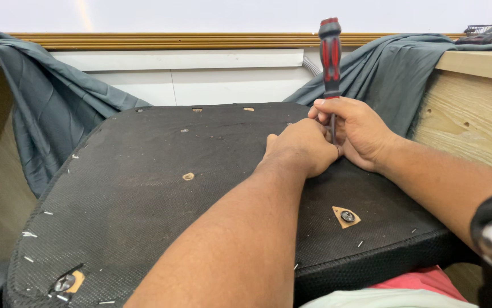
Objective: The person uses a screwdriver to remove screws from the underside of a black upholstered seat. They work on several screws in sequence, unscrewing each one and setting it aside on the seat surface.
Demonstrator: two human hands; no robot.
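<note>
**Operator:** While both of my hands work at the far edge of the seat panel (143, 188), I can report their positions. My right hand (360, 134) is wrapped around the metal shank of the screwdriver (330, 54), just below its red and black handle. The tool stands nearly upright, handle up, tip down toward the panel; the tip itself is hidden behind my fingers.

**Observer:** And the left hand?

**Operator:** My left hand (300, 145) is clenched and pressed against the right one, resting on the black fabric. I cannot tell whether it pinches anything; the fingers are curled away from the camera.

**Observer:** Describe the panel.

**Operator:** It is a wide, rounded board covered in black woven fabric, lying flat across my lap. A triangular cutout (345, 216) with a metal insert sits near my right forearm. A second cutout (66, 282) with an insert lies at the near left corner. Loose staples (29, 234) are scattered along the left edge.

**Observer:** Surroundings?

**Operator:** Grey cloth (52, 97) hangs at the left, and more grey cloth (394, 68) is draped at the right over a wooden bench edge (474, 122). A white wall with a wooden strip runs behind.
</note>
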